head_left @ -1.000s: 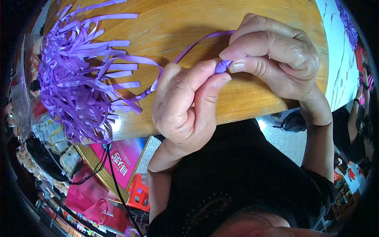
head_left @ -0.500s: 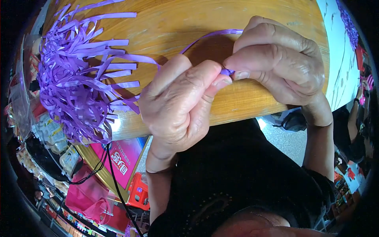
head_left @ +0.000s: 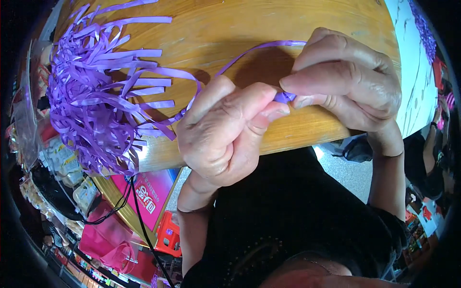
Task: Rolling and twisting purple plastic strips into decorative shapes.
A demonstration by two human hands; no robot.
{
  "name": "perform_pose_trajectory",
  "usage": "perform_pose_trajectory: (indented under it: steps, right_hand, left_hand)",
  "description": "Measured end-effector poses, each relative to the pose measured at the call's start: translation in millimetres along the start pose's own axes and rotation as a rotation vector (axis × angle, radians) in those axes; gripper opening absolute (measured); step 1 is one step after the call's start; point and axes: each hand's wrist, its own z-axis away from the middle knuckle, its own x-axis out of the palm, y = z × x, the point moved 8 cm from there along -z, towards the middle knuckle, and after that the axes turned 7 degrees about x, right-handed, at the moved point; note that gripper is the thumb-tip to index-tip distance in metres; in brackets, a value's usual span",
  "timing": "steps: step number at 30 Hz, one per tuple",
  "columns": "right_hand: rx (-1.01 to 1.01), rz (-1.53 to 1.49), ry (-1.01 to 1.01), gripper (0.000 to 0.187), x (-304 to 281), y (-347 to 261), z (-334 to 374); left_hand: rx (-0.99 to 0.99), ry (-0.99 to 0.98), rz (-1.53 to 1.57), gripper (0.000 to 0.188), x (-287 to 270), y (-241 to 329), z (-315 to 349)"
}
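Observation:
A purple ribbon [head_left: 249,52] runs from the large heap of purple ribbons [head_left: 91,96] on the left into my hands. My left hand [head_left: 221,129] is closed, thumb and forefinger pinching a small folded or knotted part of the ribbon. Facing it, my right hand [head_left: 353,79] is closed too, its thumb and forefinger at the other side of that same bit. A loop of the ribbon arches between the hands above the wooden table [head_left: 297,132]. My fingers partly hide the folded bit, so its exact form is unclear.
Left of the table stand a pink panel with a gold edge [head_left: 144,194], black cables [head_left: 139,216], a pink bag [head_left: 108,240] and plastic packages. A red stool [head_left: 169,233] is below. A white marbled surface [head_left: 415,72] with purple strands adjoins on the right.
Both hands have shifted slightly right and down with the ribbon. A curved strand and a small knot beside my left hand now show more clearly.

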Motion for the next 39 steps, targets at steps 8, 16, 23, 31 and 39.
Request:
perform_pose_trajectory:
  steps: [8, 16, 23, 31, 39]
  right_hand:
    - [0.013, 0.012, 0.038, 0.028, -4.7, 1.8, 1.7]
    - [-0.034, 0.087, 0.035, 0.024, -4.6, -3.6, 4.5]
    - [0.0, 0.075, -0.023, 0.024, -1.9, -4.8, 6.1]
    - [-0.099, 0.008, -0.013, 0.026, 3.0, 2.4, 8.6]
    - [0.046, -0.035, -0.015, 0.038, 2.0, 13.0, 0.1]
  left_hand:
    - [0.003, 0.023, 0.037, 0.023, 3.7, -1.7, -0.5]
    - [-0.004, 0.028, 0.047, 0.022, 4.8, -1.9, 0.4]
    - [-0.018, -0.109, 0.037, 0.019, 7.4, -3.0, -0.6]
    - [-0.053, -0.178, 0.036, 0.016, 9.8, -6.5, -3.3]
    - [-0.23, 0.098, 0.317, 0.016, 4.4, -29.3, 7.8]
